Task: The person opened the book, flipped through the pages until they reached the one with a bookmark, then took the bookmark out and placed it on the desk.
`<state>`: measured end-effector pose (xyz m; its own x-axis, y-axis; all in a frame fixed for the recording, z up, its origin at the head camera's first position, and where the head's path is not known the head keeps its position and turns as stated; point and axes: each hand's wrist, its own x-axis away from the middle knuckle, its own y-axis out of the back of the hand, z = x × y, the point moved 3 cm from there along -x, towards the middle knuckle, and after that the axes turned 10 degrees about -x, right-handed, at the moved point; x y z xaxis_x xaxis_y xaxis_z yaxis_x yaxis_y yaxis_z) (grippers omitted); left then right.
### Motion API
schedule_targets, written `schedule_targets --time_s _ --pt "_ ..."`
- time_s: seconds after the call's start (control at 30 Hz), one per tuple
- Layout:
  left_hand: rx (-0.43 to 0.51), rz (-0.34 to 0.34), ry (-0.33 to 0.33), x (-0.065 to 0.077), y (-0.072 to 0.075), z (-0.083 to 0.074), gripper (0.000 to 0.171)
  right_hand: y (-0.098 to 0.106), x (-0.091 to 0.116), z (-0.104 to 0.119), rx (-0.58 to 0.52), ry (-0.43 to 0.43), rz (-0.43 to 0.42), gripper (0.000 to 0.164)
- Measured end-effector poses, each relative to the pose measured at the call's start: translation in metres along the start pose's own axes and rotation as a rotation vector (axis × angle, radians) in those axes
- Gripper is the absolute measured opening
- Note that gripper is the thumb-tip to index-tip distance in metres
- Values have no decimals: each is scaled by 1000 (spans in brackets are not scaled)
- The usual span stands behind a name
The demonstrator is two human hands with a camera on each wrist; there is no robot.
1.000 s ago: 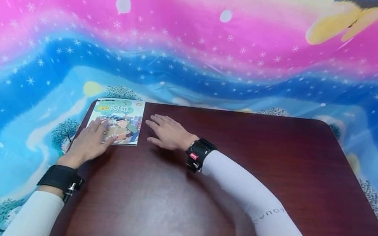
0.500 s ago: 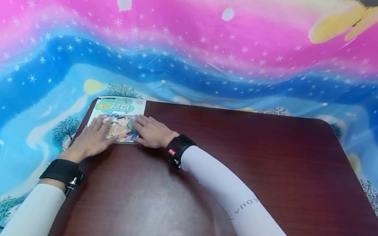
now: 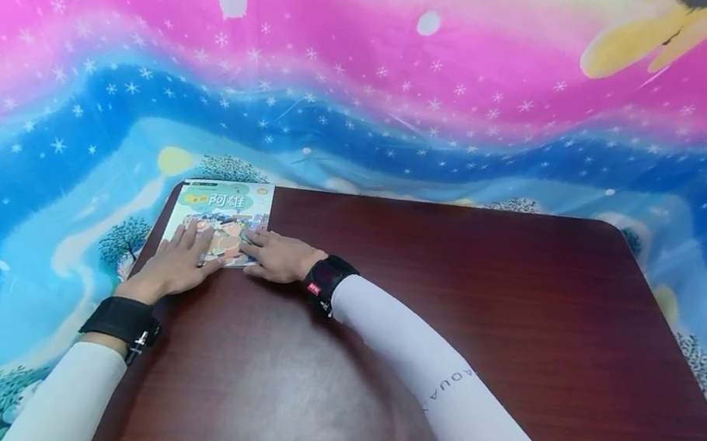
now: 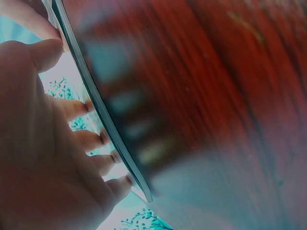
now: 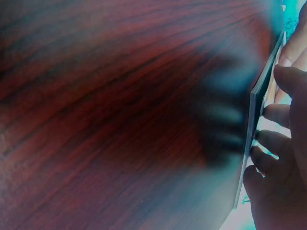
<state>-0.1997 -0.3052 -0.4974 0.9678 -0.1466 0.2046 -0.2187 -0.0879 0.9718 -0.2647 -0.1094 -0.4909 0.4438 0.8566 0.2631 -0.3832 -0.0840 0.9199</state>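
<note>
Two large characters point(image 3: 227, 200), "阿雄", mark the book point(image 3: 223, 224) your left hand point(image 3: 176, 267) and right hand point(image 3: 281, 257), fingers extended, touch, the right formerly apart.

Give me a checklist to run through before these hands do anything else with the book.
1. Illustrated book closed and flat, front cover up: ok.
2. Left hand at the book: ok, fingers over the cover's lower left part.
3. Right hand at the book: ok, fingers over its right edge.
4. Whole cover in sight: not ok, both hands hide some of its lower part.
5. Book fully inside the left edge of the wooden table: cannot tell, the left hand hides part of that side.
6. Thumbs under the book: cannot tell.
</note>
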Motion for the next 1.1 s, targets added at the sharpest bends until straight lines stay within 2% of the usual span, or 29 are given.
schedule_targets --time_s 0.2,0.37,0.7,0.9,1.1 --pt "-15 4 9 3 -4 -6 86 -3 5 0 46 20 -16 67" --pt "-17 5 12 9 -9 -18 84 -8 18 0 48 41 -29 67" --pt "-37 -42 18 28 -21 -60 77 -19 64 -4 63 133 -89 60" --pt "-44 -35 6 42 -22 -87 77 -22 90 -6 141 193 -151 53" --pt "-56 -26 -37 54 -24 -107 76 -30 117 -7 143 198 -168 52"
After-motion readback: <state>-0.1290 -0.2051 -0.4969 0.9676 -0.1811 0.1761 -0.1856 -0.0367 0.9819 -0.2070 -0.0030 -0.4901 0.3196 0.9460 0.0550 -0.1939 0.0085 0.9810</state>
